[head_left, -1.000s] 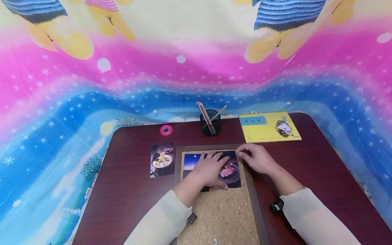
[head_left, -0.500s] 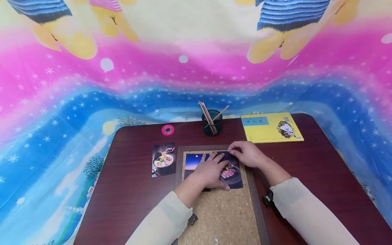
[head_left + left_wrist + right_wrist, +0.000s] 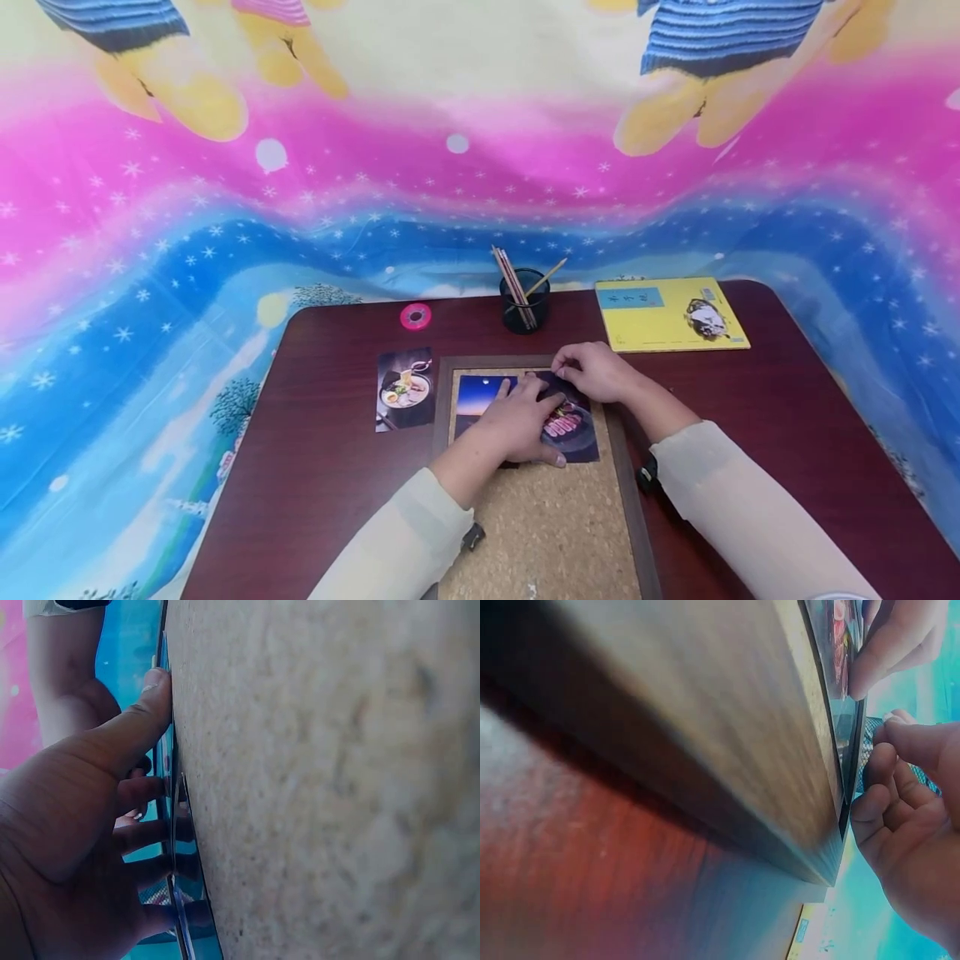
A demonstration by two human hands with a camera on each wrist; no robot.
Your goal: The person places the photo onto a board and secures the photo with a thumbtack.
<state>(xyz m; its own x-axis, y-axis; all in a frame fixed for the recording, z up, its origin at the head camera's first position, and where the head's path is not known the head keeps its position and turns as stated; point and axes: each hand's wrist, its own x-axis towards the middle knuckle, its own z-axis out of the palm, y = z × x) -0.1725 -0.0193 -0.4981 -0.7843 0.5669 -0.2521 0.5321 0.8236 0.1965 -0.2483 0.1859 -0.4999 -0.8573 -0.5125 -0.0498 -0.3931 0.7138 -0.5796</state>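
In the head view a cork board with a brown wooden frame lies on the table. My left hand rests across two photos on it, fingers spread. One is a blue dusk sky photo, the other a dark photo of sliced meat. In the left wrist view the left hand reaches over the photo edges. My right hand, fingers curled, is at the meat photo's top edge. The right wrist view shows its thumb and finger close together beside the photo; I cannot tell whether something tiny is pinched there.
A ramen photo lies left of the board. Behind it are a pink ring-shaped disc and a black mesh cup with several pencils. A yellow book lies at the back right, before a patterned cloth backdrop.
My right hand has moved left along the top edge of the meat photo, from its right corner toward the left hand. The left hand stays on the photos. The view has shifted slightly.
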